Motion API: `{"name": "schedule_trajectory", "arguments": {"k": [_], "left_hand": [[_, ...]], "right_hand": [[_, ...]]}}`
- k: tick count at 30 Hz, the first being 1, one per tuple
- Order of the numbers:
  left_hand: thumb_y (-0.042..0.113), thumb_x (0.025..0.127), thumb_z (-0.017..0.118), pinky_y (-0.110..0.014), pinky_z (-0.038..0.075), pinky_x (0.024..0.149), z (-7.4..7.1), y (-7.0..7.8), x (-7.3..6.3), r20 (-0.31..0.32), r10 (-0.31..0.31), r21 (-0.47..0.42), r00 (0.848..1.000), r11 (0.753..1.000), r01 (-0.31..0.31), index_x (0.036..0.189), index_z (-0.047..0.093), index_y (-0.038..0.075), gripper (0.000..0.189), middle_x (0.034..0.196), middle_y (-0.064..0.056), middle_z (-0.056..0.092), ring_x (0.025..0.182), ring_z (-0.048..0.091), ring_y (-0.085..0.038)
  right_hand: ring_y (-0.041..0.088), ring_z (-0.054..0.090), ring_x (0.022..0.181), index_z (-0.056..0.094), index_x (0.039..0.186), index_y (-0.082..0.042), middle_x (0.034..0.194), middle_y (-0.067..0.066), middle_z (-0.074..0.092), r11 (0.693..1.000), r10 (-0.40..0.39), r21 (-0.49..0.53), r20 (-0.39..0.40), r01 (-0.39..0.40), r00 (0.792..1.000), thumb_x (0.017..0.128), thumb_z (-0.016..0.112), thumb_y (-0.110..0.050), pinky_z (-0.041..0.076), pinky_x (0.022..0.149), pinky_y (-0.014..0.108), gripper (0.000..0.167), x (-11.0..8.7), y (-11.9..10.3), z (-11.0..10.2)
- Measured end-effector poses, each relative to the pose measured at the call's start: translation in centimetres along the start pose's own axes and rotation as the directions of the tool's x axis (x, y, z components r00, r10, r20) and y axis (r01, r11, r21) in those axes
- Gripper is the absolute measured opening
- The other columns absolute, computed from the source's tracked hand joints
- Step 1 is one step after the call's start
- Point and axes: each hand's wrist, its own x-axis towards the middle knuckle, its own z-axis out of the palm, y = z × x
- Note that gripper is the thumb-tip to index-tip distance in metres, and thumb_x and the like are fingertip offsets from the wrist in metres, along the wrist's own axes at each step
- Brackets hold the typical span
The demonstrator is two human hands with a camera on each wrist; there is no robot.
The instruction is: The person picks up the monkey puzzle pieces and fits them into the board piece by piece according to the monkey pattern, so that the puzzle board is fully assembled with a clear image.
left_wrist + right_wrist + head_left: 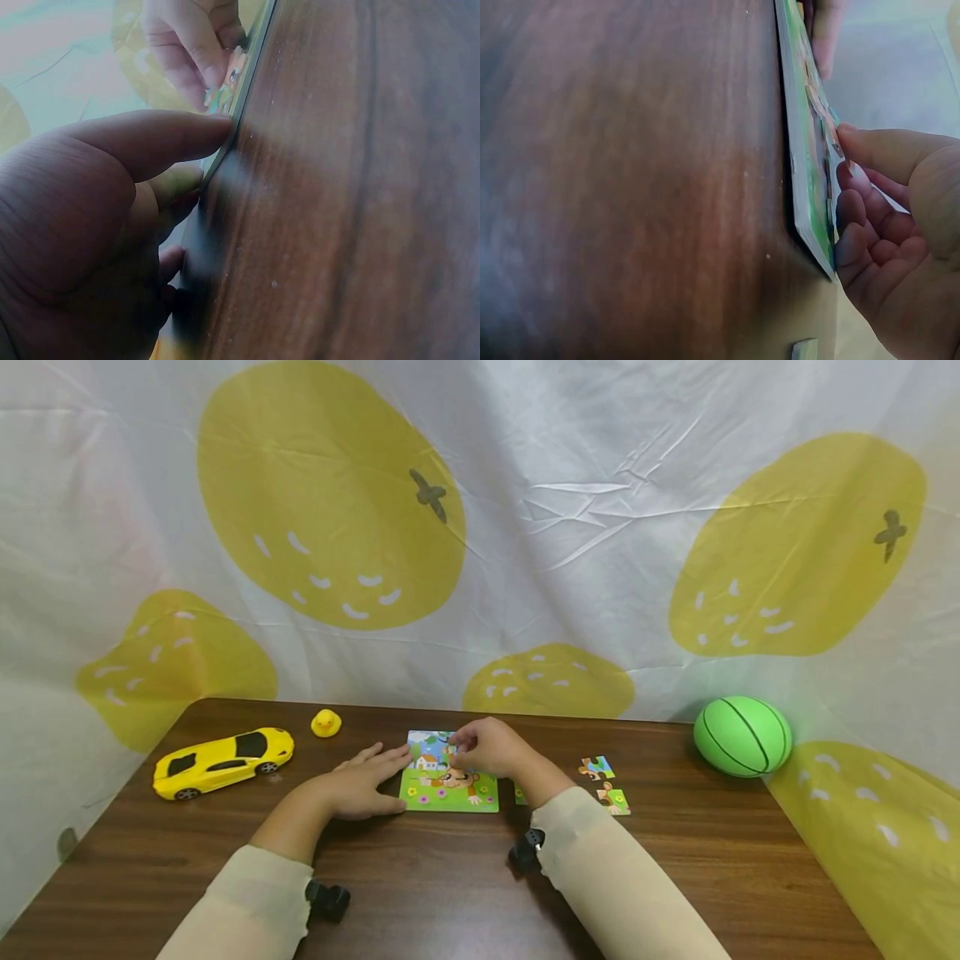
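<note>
A picture puzzle board [420, 804] with a monkey, a house and flowers lies flat on the table. My left hand [360, 787] touches its left side, fingers extended and spread, the thumb at the near left corner. In the left wrist view that thumb [172, 139] lies along the board's edge. Over the upper right of the board, my right hand [491, 749] pinches a puzzle piece [823, 110] between thumb and fingers. The piece is tilted, close over the board, and its far part is hidden by the fingers.
Two loose puzzle pieces, one blue and green [597, 767] and one with a flower [617, 801], lie to the right; another piece [520, 796] shows partly beside the right wrist. A yellow toy car [225, 763] and rubber duck [326, 723] stand left, a green ball [742, 737] right.
</note>
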Motion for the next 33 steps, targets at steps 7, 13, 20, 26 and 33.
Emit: {"name": "schedule_trajectory", "arguments": {"k": [7,13,20,26,33], "left_hand": [[0.052,0.099,0.067,-0.079,0.011,0.128,0.11,-0.08,0.15,-0.001,-0.006,0.0,1.0,1.0,0.006,0.172,0.028,0.022,0.088,0.182,-0.002,0.018,0.169,0.006,-0.044],[0.051,0.099,0.067,-0.079,0.011,0.128,0.2,-0.08,0.17,0.001,-0.01,0.004,1.0,1.0,0.01,0.172,0.028,0.022,0.088,0.182,-0.001,0.019,0.169,0.006,-0.044],[0.052,0.098,0.068,-0.079,0.011,0.128,0.12,-0.15,0.06,-0.004,-0.005,0.004,1.0,1.0,0.005,0.171,0.029,0.022,0.088,0.182,-0.001,0.02,0.169,0.007,-0.044],[0.052,0.098,0.067,-0.079,0.01,0.127,0.09,-0.1,0.08,0.0,-0.003,0.003,1.0,1.0,0.003,0.171,0.029,0.022,0.089,0.182,-0.002,0.019,0.168,0.006,-0.045],[0.051,0.098,0.068,-0.078,0.011,0.128,0.11,-0.06,0.19,-0.006,-0.003,0.001,1.0,1.0,0.003,0.171,0.031,0.021,0.087,0.182,-0.001,0.02,0.168,0.007,-0.045]], "right_hand": [[0.013,0.065,0.088,0.08,0.123,-0.015,0.101,-0.002,0.073,0.999,0.039,0.01,0.008,-0.039,0.999,0.097,0.081,-0.025,0.056,0.079,0.031,0.028,0.22,-0.05,0.36],[0.014,0.064,0.091,0.082,0.119,-0.018,0.103,-0.002,0.073,0.998,0.065,-0.008,0.025,-0.064,0.998,0.095,0.083,-0.023,0.057,0.081,0.032,0.025,0.21,-0.19,0.35],[0.014,0.063,0.082,0.082,0.117,-0.017,0.096,-0.001,0.071,0.997,0.074,-0.011,0.039,-0.073,0.997,0.094,0.084,-0.025,0.054,0.073,0.029,0.024,0.59,-0.17,0.31],[0.014,0.063,0.085,0.083,0.112,-0.019,0.095,-0.002,0.071,0.996,0.088,-0.021,0.024,-0.088,0.996,0.092,0.086,-0.027,0.054,0.075,0.03,0.022,0.96,-0.09,0.33],[0.015,0.065,0.089,0.082,0.114,-0.019,0.1,-0.001,0.072,0.996,0.089,0.008,0.029,-0.089,0.996,0.092,0.086,-0.028,0.057,0.079,0.032,0.023,0.85,0.12,0.26]]}}
